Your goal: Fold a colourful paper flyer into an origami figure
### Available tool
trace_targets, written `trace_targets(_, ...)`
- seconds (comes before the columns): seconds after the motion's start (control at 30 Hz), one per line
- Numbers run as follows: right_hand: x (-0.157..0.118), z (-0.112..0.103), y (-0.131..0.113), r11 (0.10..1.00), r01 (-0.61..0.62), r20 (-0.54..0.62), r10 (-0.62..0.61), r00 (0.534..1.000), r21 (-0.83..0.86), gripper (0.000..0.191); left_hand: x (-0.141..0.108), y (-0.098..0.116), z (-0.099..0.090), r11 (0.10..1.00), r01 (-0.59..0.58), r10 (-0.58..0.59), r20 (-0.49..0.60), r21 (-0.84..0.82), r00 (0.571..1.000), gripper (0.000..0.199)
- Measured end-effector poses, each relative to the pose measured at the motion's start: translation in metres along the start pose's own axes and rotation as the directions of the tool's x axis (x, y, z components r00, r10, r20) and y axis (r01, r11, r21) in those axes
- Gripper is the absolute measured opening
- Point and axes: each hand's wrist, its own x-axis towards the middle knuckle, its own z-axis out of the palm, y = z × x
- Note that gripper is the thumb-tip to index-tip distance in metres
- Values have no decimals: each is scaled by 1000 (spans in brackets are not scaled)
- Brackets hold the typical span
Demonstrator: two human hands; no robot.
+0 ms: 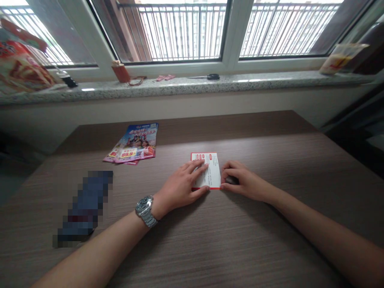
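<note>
A small white leaflet with red edges and printed text lies on the brown wooden table. My left hand, with a metal watch on its wrist, rests flat over the leaflet's left part, fingers spread. At the leaflet's right edge, my right hand has its fingers curled in and its thumb near the lower right corner. Its fingertips appear to pinch that edge, though the exact contact is too small to make out. The left hand covers some of the print.
Colourful flyers overlap at the table's back left. Nearer me lies a dark blue, pixelated object. Along the stone windowsill are scissors, an orange-brown container, a red food package and a clear plastic bag.
</note>
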Motion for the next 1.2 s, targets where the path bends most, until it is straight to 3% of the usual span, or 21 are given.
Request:
trace_targets(0.43, -3, 7, 1, 998, 52, -125, -55, 991, -27, 7, 0, 0, -2, 1000, 9, -9, 8, 12, 1000, 68)
trace_targets(0.8, -4, 14, 7, 974, 152, -155, -179, 972, -170, 33, -1, 1, -2, 999, 20, -18, -53, 37, 998, 68)
trace_targets(1.2, -4, 16, 8, 971, 143, -165, -176, 970, -193, 32, -1, 2, -7, 993, -93, 89, -67, -72, 994, 50)
